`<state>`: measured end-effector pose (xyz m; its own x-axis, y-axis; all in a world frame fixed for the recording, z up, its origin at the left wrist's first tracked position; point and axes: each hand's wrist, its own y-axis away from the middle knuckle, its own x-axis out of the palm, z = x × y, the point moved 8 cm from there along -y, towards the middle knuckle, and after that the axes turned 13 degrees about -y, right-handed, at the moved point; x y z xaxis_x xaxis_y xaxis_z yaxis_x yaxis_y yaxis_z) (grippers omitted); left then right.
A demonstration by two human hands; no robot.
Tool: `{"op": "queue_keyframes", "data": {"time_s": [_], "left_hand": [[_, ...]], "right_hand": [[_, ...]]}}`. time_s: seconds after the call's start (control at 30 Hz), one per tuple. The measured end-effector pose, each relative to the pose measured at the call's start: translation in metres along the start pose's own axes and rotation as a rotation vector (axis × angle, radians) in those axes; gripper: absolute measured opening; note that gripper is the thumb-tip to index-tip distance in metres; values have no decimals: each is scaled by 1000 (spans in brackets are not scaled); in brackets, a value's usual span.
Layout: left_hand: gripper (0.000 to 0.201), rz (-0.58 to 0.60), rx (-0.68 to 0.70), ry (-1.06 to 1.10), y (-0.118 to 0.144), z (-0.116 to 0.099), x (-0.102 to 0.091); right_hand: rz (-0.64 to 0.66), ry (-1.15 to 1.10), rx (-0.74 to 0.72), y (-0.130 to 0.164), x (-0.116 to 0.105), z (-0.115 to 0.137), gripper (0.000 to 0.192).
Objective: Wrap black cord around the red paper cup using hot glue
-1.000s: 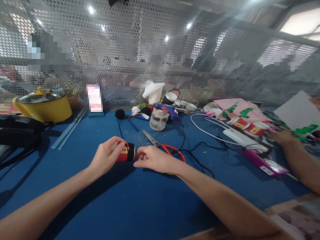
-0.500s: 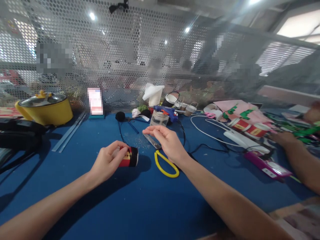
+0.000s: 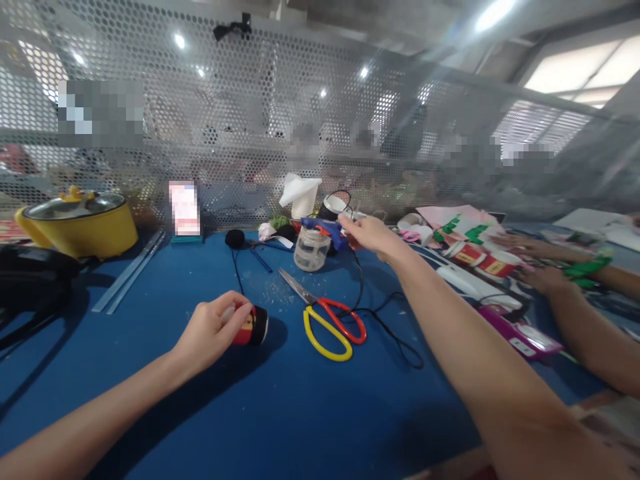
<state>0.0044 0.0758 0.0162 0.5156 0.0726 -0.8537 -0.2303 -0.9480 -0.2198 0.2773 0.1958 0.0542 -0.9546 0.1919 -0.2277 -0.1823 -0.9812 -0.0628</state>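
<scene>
Red and black, with a yellow mark on its side, the small paper cup [image 3: 250,325] lies on its side on the blue table [image 3: 280,413], near the front and left of centre. Its long axis runs roughly left to right; the dark end faces right, towards the scissors [image 3: 327,320], while the other end sits buried in the left hand [image 3: 213,328]. That hand wraps the cup from the left, fingers curled over the top, so the covered end is hidden and I cannot tell mouth from base.

Over to the right hand [image 3: 370,233], stretched far back, fingers loosely spread and holding nothing, hovering just beside the blue glue gun [image 3: 323,229] resting on a clear jar [image 3: 311,248]. Whether the fingertips touch the gun is hard to make out.

Scissors lie flat between the two hands, blades pointing back-left, one handle loop yellow, one red. A black cord [image 3: 380,320] loops past the handles.

At far right, another person's hands [image 3: 543,267] work among red cups [image 3: 483,257] and green paper scraps; motion blur smears them. A yellow pot [image 3: 80,227] sits back left, and the perforated metal screen [image 3: 250,120] blurs everything behind it.
</scene>
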Motion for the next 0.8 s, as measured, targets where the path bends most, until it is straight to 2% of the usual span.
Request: {"op": "queue_keyframes", "data": {"time_s": [0.13,0.23,0.33,0.43,0.53,0.6,0.7,0.8], "left_hand": [[26,36,-2,-46,-1,0,4],[26,39,-6,-73,-2,0,5],[26,36,-12,-77,-2,1,5],[27,37,-9,-74,-3,2,5],[28,46,-8,-63,-3,4,7],[28,54,-16,-60,-3,4,8],[28,70,-41,-46,-4,6,9],[29,79,-57,-21,-5,7,10]], "right_hand": [[149,-112,153,-2,24,-19,31],[182,-209,194,-1,32,-24,20],[144,-300,143,0,33,-23,18],[98,-389,14,6,30,-12,16],[101,-447,-117,26,30,5,9],[190,-457,-178,46,36,16,3],[352,-400,-143,82,51,18,8],[453,-327,-80,110,64,12,15]]}}
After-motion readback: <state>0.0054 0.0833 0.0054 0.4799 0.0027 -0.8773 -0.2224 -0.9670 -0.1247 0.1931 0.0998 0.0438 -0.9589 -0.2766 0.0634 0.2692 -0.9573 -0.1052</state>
